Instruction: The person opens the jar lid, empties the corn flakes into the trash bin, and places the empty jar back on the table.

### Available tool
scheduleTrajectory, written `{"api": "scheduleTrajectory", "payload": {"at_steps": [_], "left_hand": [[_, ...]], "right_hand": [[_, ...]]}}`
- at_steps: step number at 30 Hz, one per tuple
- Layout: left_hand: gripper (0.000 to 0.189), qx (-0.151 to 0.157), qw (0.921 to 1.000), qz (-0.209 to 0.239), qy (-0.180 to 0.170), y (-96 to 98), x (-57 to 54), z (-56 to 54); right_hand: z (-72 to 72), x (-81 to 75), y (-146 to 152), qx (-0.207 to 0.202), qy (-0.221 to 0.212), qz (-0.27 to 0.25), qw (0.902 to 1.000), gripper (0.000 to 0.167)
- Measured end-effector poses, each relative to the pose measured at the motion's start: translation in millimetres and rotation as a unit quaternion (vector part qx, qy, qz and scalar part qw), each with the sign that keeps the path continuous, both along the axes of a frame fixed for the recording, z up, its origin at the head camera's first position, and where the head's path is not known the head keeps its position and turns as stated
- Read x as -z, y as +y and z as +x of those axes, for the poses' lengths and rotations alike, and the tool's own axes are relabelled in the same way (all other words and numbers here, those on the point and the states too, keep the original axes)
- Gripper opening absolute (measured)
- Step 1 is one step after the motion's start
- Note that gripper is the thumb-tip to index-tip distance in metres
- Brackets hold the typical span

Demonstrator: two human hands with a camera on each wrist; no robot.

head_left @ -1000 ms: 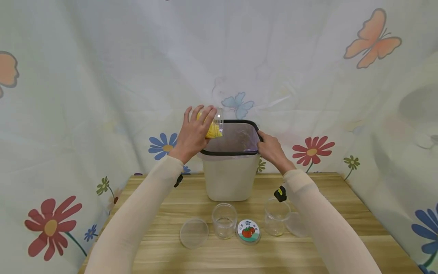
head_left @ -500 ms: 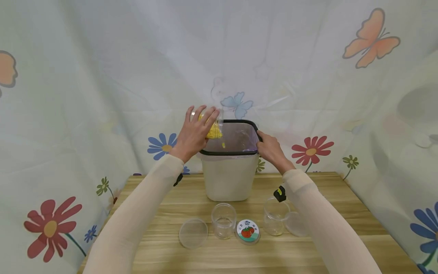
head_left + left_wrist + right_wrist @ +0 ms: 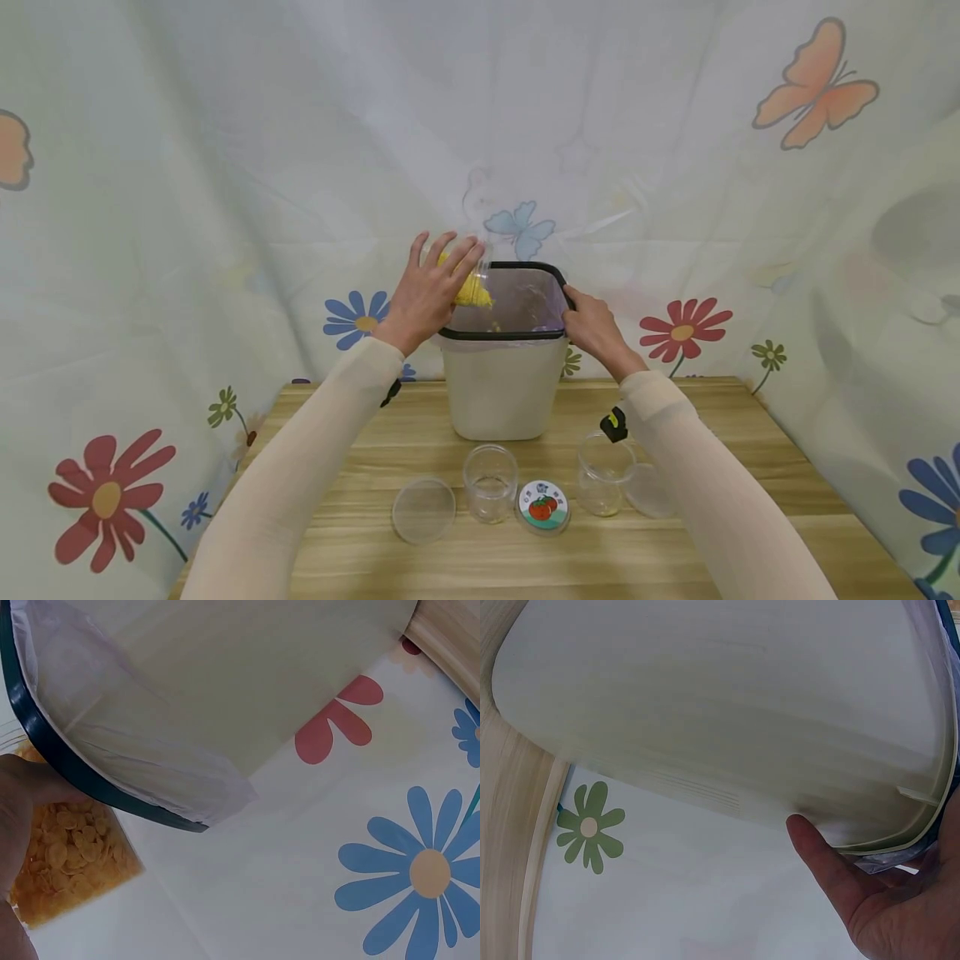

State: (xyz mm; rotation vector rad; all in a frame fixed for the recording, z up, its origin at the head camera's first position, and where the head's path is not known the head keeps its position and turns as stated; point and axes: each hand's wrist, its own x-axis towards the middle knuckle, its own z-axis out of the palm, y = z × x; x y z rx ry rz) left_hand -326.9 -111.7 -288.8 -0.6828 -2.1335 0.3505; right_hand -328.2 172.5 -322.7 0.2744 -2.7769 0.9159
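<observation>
My left hand [image 3: 429, 296] grips a clear plastic jar [image 3: 471, 287] of yellow flakes from above, tilted mouth-down over the left part of a cream trash bin [image 3: 501, 392]. In the left wrist view, flat yellow-orange flakes [image 3: 71, 847] show through the jar wall beside the bin's dark rim [image 3: 82, 780]. A few yellow bits appear inside the bin, below the jar's mouth. My right hand [image 3: 596, 327] holds the bin's rim at the right side, thumb [image 3: 817, 859] against the outer wall in the right wrist view. A thin translucent liner [image 3: 525, 300] covers the bin's inside.
On the wooden table [image 3: 360, 575] in front of the bin stand two clear jars, a left jar [image 3: 491, 487] and a right jar [image 3: 600, 479]. Around them lie a clear lid [image 3: 424, 511], a tomato-printed round lid [image 3: 543, 507] and another clear lid [image 3: 649, 490]. A flowered curtain [image 3: 375, 167] hangs behind.
The jar has tipped a little further and its yellow flakes have slid toward the mouth. Some bits have dropped into the bin. My right hand and the bin stay in place.
</observation>
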Motion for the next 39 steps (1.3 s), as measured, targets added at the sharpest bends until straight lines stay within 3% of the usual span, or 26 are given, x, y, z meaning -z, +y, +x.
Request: {"api": "scheduleTrajectory", "payload": {"at_steps": [19,39], "left_hand": [[0.084,0.005,0.9995,-0.019,0.026,1.4,2.9,-1.3],[0.096,-0.016,0.9987,-0.044,0.020,3.2,1.6,0.7]], "right_hand": [[0.3,0.5,-1.2,-0.001,-0.005,-0.009,0.9999,0.061],[1.6,-0.8,-2.1,-0.005,-0.010,-0.015,0.9998,0.061]]}}
